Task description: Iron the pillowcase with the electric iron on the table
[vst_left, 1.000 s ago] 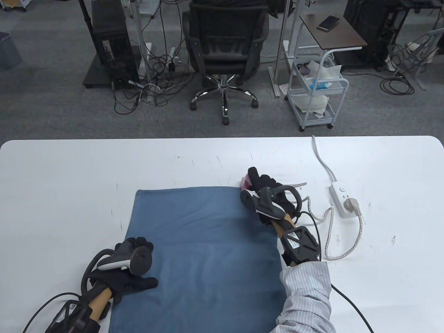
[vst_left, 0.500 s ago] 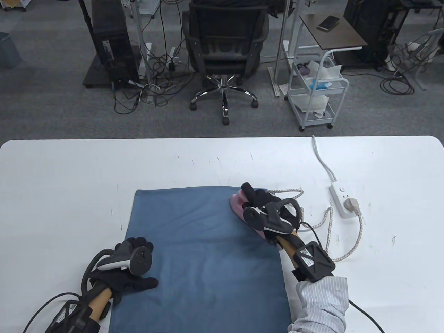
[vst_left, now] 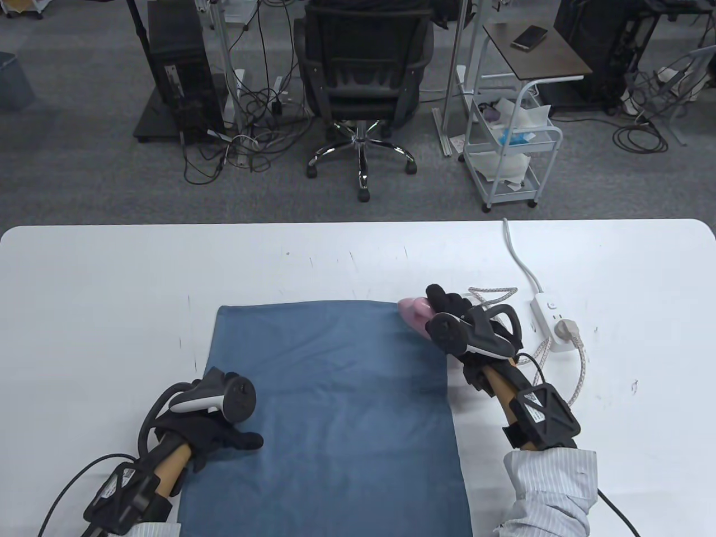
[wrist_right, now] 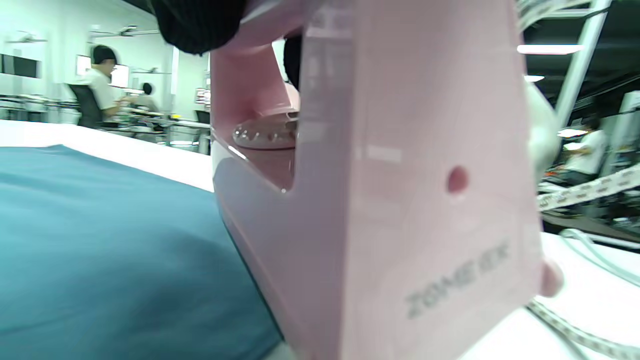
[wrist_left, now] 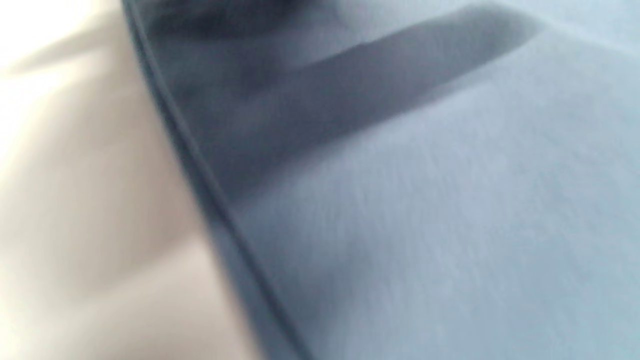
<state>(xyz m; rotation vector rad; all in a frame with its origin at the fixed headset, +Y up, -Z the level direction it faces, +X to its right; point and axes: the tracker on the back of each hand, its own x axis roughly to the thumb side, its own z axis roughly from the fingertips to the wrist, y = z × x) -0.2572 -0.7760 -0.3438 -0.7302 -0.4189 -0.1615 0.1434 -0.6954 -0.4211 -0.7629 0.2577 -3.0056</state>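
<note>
Blue pillowcase (vst_left: 330, 403) flat on table – pink iron (vst_left: 413, 312) at far-right corner

Pillowcase (wrist_left: 425, 225) blurred — iron (vst_left: 413, 311) mostly hidden.

iron (vst_left: 413, 313) now at pillowcase's (vst_left: 335, 403) far-right corner

White power strip (vst_left: 549, 323) near table's (vst_left: 112, 291) right part, one plug (vst_left: 568, 329) in it, white lead running off the far edge. Beyond the table: black office chair (vst_left: 363, 72), white wire cart (vst_left: 512, 151), side table with phone (vst_left: 529, 37), floor cables.
</note>
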